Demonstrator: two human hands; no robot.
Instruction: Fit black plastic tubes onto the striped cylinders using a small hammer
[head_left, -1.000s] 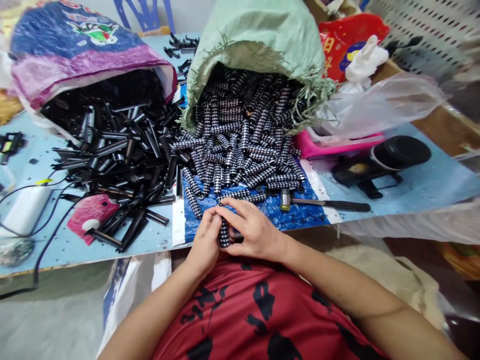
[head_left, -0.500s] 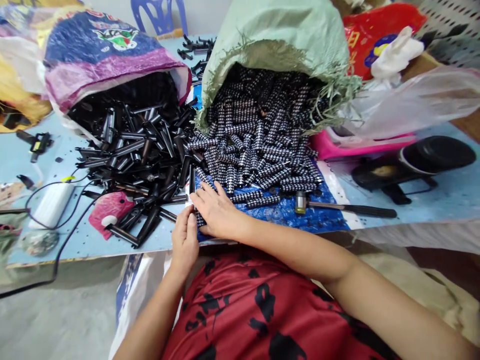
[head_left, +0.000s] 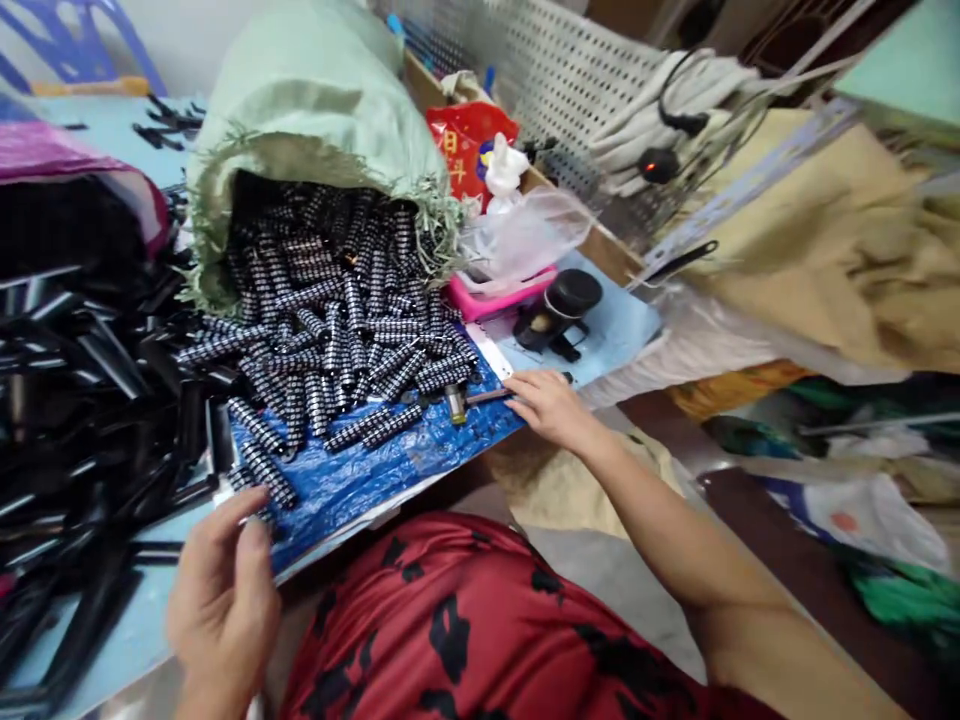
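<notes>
Over the hammer's handle lies my right hand (head_left: 551,408), fingers closed around its grip. The hammer (head_left: 456,403) rests on blue plastic sheeting (head_left: 337,490), its short metal and yellowish head pointing left. My left hand (head_left: 225,590) is at the table's front edge, thumb and index finger apart. Its fingertips partly cover a black-and-white checked cylinder (head_left: 244,480); I cannot tell whether they touch it. Beside that lies another checked cylinder (head_left: 268,474). A heap of such cylinders (head_left: 337,330) spills from a pale green woven sack (head_left: 315,90).
Glossy black channel-shaped parts (head_left: 105,350) are piled at left, before a pink-edged bag (head_left: 67,150). At right stand a pink tray (head_left: 502,297) with clear plastic over it and a black cylindrical device (head_left: 559,310). Behind are a red packet (head_left: 465,150) and a perforated panel (head_left: 555,70).
The view has swung right. My right hand has left the cylinders beside my left hand and moved right onto the hammer's handle. My left hand's thumb and index finger have spread.
</notes>
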